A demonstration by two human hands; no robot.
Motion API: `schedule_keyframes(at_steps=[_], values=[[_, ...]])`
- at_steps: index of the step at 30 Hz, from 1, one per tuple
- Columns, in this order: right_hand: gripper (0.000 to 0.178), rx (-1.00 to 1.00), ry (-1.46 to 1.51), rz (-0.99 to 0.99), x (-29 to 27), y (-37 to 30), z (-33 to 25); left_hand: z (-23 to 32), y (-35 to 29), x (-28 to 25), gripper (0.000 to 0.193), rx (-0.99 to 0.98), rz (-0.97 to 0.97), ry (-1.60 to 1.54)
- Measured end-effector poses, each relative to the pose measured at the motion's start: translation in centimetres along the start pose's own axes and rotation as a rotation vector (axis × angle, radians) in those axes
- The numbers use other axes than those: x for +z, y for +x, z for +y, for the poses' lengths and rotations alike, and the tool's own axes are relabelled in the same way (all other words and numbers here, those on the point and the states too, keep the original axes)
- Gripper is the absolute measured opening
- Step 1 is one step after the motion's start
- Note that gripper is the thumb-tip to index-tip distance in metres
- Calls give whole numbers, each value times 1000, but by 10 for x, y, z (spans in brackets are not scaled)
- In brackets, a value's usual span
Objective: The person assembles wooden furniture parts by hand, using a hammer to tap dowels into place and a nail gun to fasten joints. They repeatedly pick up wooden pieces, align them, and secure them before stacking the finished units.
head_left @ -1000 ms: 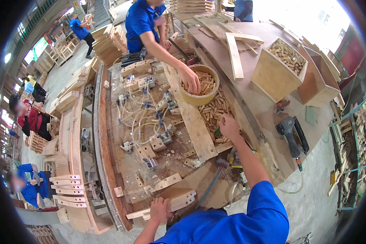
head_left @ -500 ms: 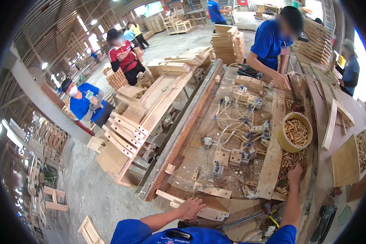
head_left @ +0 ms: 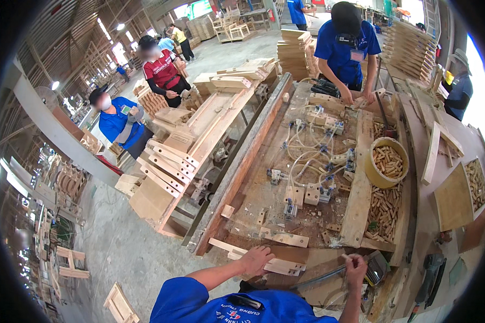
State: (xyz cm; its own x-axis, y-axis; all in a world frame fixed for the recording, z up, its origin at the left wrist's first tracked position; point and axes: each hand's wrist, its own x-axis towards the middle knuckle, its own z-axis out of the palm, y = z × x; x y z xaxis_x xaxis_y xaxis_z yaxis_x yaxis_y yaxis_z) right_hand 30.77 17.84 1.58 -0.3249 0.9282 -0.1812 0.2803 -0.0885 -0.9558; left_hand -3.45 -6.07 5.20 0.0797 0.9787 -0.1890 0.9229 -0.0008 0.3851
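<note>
My left hand (head_left: pixel 256 260) is wrapped over a pair of pale wooden bars (head_left: pixel 283 267) with drilled holes at their right end, lying at the near edge of the bench. My right hand (head_left: pixel 355 270) is pinched on a small wooden dowel (head_left: pixel 346 258), to the right of those bars. Beyond it lies a trough of loose dowels (head_left: pixel 383 214), bordered by a wooden board (head_left: pixel 357 209). A yellow bucket (head_left: pixel 369 170) holding more dowels stands at the far part of the trough.
Clamps with clear air hoses (head_left: pixel 307 161) cover the bench's middle. A drilled wooden strip (head_left: pixel 283 237) lies before me. At right are an open box of dowels (head_left: pixel 454 202) and a power tool (head_left: pixel 430 280). A co-worker in blue (head_left: pixel 346 51) works at the far end.
My right hand has left the dowel trough and come nearer and to the left, with a dowel in its fingers. My left hand stays on the bars. The far co-worker has both hands together.
</note>
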Motion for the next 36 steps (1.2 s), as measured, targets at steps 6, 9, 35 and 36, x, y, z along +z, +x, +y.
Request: schedule_keyframes(at_steps=[6,9,35,36], values=[[12,210,120,-114,39,-58,8,1,-1,5,59,4,52,21],[11,192,138,-156,49,-67,-9,3,-4,2,57,-5,49,33],[18,-107,-319,-209,81,-87,-2,-9,8,32,63,-44,23,40],[18,-117,-330,-226,84,-86,-2,-10,8,32,62,-43,25,42]])
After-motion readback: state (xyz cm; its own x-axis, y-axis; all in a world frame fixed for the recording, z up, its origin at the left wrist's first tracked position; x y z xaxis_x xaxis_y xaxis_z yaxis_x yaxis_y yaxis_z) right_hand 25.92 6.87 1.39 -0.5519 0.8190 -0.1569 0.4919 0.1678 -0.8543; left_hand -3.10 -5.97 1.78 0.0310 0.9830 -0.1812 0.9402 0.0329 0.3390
